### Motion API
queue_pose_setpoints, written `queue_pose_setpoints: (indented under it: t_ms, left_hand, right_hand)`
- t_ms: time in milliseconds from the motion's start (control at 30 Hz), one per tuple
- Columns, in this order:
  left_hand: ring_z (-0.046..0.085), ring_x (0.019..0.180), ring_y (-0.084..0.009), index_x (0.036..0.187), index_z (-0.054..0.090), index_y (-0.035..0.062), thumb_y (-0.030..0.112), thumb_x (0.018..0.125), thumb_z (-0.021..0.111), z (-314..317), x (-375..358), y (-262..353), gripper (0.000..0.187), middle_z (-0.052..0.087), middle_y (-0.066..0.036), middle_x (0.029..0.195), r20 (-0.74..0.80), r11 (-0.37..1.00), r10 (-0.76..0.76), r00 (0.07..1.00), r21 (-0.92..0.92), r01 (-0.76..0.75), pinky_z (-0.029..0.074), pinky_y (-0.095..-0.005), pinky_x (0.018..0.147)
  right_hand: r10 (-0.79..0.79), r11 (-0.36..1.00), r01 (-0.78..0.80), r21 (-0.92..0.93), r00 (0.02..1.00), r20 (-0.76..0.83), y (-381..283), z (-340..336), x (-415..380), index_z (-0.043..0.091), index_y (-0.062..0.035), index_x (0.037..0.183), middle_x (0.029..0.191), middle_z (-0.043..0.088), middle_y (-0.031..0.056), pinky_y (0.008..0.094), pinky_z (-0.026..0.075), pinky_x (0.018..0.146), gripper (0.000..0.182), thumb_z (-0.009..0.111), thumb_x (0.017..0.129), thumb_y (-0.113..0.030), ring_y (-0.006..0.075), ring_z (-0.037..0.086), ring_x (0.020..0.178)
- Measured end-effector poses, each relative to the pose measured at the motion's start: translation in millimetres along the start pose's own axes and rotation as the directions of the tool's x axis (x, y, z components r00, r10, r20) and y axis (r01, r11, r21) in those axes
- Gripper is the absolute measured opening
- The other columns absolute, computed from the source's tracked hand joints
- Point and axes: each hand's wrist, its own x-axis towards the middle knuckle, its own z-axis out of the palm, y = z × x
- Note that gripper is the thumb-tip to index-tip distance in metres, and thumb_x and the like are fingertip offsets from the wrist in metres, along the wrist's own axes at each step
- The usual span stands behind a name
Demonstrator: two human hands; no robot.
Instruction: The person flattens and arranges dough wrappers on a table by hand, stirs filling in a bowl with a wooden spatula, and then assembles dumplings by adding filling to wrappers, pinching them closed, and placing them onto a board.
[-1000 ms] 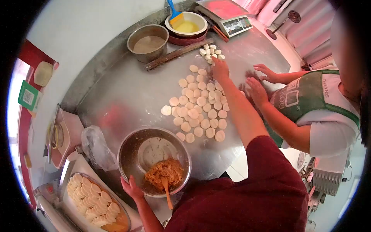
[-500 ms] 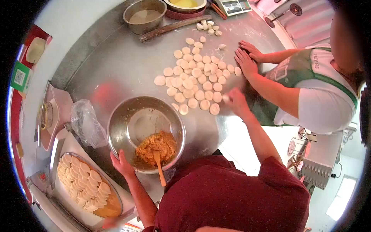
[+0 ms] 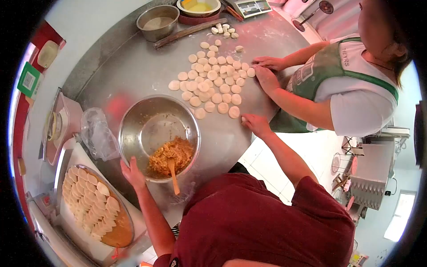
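Note:
My left hand [image 3: 131,171] grips the near rim of a steel bowl [image 3: 133,124] that holds orange-brown filling [image 3: 171,154] and a wooden spoon [image 3: 174,172]. My right hand [image 3: 254,123] rests on the metal table [image 3: 133,71] at its right edge, fingers curled around a small white dough piece [image 3: 243,119]. Several flattened dough rounds [image 3: 212,84] lie spread on the table just beyond that hand. Small uncut dough lumps [image 3: 223,31] sit farther back.
A co-worker in a green apron [image 3: 320,71] presses both hands [image 3: 267,71] on the table at the right. A tray of folded dumplings [image 3: 91,207] sits at lower left, a plastic bag [image 3: 97,133] beside the bowl. At the back stand a steel pot [image 3: 158,21], rolling pin [image 3: 189,32], oil bowl [image 3: 198,7] and scale [image 3: 249,6].
My right hand pulled back from the far dough lumps to the table's near right edge, carrying a dough piece. The view shifted down; my left hand stayed on the bowl rim.

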Motion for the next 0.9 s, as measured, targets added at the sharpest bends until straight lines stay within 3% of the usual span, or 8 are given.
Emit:
queue_pose_setpoints:
  t_ms: [167, 267, 367, 467, 567, 633, 733, 900]
  left_hand:
    - [0.052, 0.082, -0.0193, 0.105, 0.054, -0.0066, 0.011, 0.084, 0.053, 1, -2, 1, 0.027, 0.059, -0.012, 0.092, -0.013, 0.999, -0.021, 1.000, -0.036, 0.020, 0.042, -0.0315, 0.077]
    - [0.053, 0.083, -0.0192, 0.105, 0.054, -0.0061, 0.011, 0.084, 0.053, 1, 1, -3, 0.027, 0.059, -0.011, 0.093, -0.016, 0.997, -0.021, 1.000, -0.071, 0.019, 0.042, -0.0313, 0.078]
    - [0.053, 0.083, -0.0192, 0.107, 0.054, -0.0057, 0.011, 0.084, 0.054, 3, 0, -10, 0.028, 0.059, -0.011, 0.093, -0.039, 0.992, -0.046, 0.998, -0.118, 0.041, 0.042, -0.0309, 0.078]
    - [0.053, 0.083, -0.0191, 0.108, 0.053, -0.0053, 0.011, 0.084, 0.054, 2, 2, -14, 0.029, 0.059, -0.010, 0.094, -0.010, 0.990, -0.047, 0.999, -0.135, 0.045, 0.043, -0.0308, 0.078]
    - [0.054, 0.082, -0.0184, 0.109, 0.053, -0.0047, 0.011, 0.085, 0.053, 0, 3, -11, 0.029, 0.059, -0.010, 0.095, -0.010, 0.998, -0.021, 1.000, -0.052, 0.021, 0.044, -0.0311, 0.076]
    - [0.053, 0.081, -0.0177, 0.109, 0.053, -0.0041, 0.011, 0.085, 0.053, 1, 3, -11, 0.028, 0.059, -0.009, 0.095, 0.000, 0.999, -0.028, 1.000, -0.016, 0.028, 0.044, -0.0308, 0.074]
    - [0.053, 0.080, -0.0166, 0.108, 0.053, -0.0040, 0.012, 0.086, 0.053, 2, 2, -15, 0.027, 0.058, -0.009, 0.093, -0.001, 0.978, -0.113, 0.994, -0.178, 0.111, 0.045, -0.0300, 0.072]
    - [0.053, 0.080, -0.0164, 0.107, 0.053, -0.0042, 0.012, 0.086, 0.053, -1, 3, -20, 0.027, 0.058, -0.008, 0.093, -0.012, 0.989, -0.064, 0.998, -0.133, 0.062, 0.044, -0.0293, 0.072]
  right_hand:
    - [0.091, 0.994, -0.089, -0.059, 0.995, 0.035, -1, -1, -1, 0.059, -0.0145, 0.102, 0.084, 0.062, 0.0094, 0.0424, 0.048, 0.064, 0.028, 0.062, 0.079, -0.030, 0.0301, 0.061, 0.077]
    - [0.102, 0.989, -0.107, -0.106, 0.993, -0.055, -28, -24, -6, 0.058, -0.0107, 0.108, 0.097, 0.060, 0.0113, 0.0413, 0.047, 0.072, 0.035, 0.061, 0.080, -0.033, 0.0312, 0.058, 0.090]
    - [0.109, 0.992, -0.125, -0.022, 0.928, -0.357, -9, 4, 18, 0.050, -0.0074, 0.121, 0.118, 0.053, 0.0127, 0.0429, 0.040, 0.090, 0.049, 0.058, 0.082, -0.037, 0.0323, 0.049, 0.109]
    - [0.291, 0.935, -0.344, -0.089, 0.886, -0.361, 9, 39, 47, 0.041, -0.0076, 0.131, 0.134, 0.042, 0.0110, 0.0459, 0.027, 0.103, 0.058, 0.055, 0.084, -0.039, 0.0297, 0.037, 0.125]
    - [0.263, 0.894, -0.360, -0.269, 0.905, -0.335, 8, 42, 51, 0.037, -0.0104, 0.134, 0.141, 0.035, 0.0072, 0.0502, 0.018, 0.106, 0.059, 0.052, 0.086, -0.040, 0.0251, 0.026, 0.133]
    - [0.270, 0.881, -0.368, -0.297, 0.907, -0.322, 5, 39, 51, 0.038, -0.0118, 0.134, 0.141, 0.034, 0.0061, 0.0508, 0.017, 0.107, 0.058, 0.051, 0.086, -0.041, 0.0244, 0.024, 0.134]
    - [0.257, 0.871, -0.364, -0.331, 0.911, -0.324, 7, 36, 57, 0.039, -0.0141, 0.134, 0.141, 0.034, 0.0055, 0.0519, 0.017, 0.106, 0.055, 0.050, 0.086, -0.041, 0.0245, 0.024, 0.134]
    - [0.212, 0.862, -0.347, -0.369, 0.909, -0.360, 4, 36, 58, 0.043, -0.0151, 0.131, 0.139, 0.037, 0.0055, 0.0511, 0.018, 0.105, 0.051, 0.049, 0.087, -0.039, 0.0245, 0.028, 0.131]
